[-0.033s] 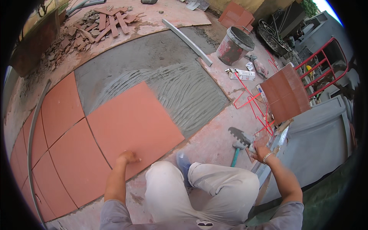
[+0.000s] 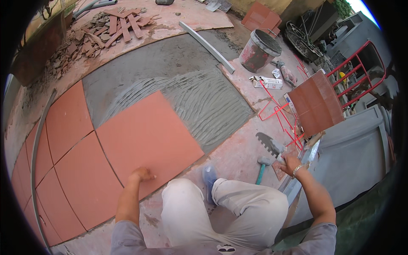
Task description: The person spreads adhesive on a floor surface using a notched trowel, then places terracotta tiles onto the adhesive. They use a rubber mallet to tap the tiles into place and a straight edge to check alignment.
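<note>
Our left hand (image 2: 142, 174) presses, fingers curled, on the large square terracotta floor tile (image 2: 146, 138) bedded in combed grey mortar (image 2: 212, 102). Our right hand (image 2: 291, 163) grips the notched steel trowel (image 2: 270, 144).

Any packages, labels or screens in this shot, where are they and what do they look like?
Carton: lying flat on the ground right of the combed mortar, below the bucket; long, white, with red and dark print.
Label strip: on the left edge of the stacked tiles; narrow, white.
No screens.

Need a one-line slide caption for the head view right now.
Left hand presses the near edge of a terracotta tile bedded beside combed grey mortar; right hand reaches by the notched trowel.
</note>
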Demonstrator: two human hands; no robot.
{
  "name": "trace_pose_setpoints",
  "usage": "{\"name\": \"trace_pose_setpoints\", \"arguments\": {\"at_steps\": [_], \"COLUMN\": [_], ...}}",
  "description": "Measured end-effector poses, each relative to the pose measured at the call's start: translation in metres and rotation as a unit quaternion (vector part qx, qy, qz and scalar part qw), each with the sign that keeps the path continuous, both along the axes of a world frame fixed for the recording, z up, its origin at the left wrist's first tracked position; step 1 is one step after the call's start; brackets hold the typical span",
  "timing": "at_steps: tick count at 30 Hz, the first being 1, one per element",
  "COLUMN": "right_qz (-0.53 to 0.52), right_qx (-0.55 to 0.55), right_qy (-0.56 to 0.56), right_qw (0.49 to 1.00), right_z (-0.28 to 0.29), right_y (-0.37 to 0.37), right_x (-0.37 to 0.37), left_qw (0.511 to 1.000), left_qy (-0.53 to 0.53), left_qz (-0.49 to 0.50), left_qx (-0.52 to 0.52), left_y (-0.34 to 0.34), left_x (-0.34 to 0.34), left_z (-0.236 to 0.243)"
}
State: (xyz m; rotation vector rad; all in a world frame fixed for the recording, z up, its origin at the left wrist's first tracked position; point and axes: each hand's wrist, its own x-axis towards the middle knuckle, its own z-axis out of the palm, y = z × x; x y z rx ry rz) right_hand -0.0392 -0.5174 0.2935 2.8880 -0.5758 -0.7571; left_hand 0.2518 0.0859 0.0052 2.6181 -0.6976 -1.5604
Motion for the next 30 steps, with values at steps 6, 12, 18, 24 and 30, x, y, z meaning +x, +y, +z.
{"name": "trace_pose_setpoints", "arguments": {"at_steps": [6, 12, 18, 24, 30], "right_qz": [-0.064, 0.021, 0.101, 0.097, 0.115], "right_qx": [0.124, 0.159, 0.304, 0.315, 0.262], "right_qy": [-0.206, -0.002, -0.031, 0.011, 0.014], "right_qw": [0.969, 0.987, 0.947, 0.944, 0.958], "right_z": [0.004, -0.116, -0.227, -0.266, -0.266], "right_y": [0.001, 0.004, 0.038, 0.102, 0.121], "right_x": [0.12, 0.248, 0.416, 0.537, 0.573], "left_qw": [0.998, 0.988, 0.988, 0.986, 0.986], "left_qy": [-0.018, -0.064, 0.041, 0.053, 0.065], "left_qz": [0.037, 0.141, 0.125, 0.129, 0.128], "left_qx": [0.042, 0.024, 0.081, 0.089, 0.084], "left_y": [-0.03, -0.11, -0.141, -0.147, -0.143], "left_x": [0.018, 0.049, 0.074, 0.08, 0.086], "left_z": [0.006, 0.019, 0.01, 0.011, 0.011]}}
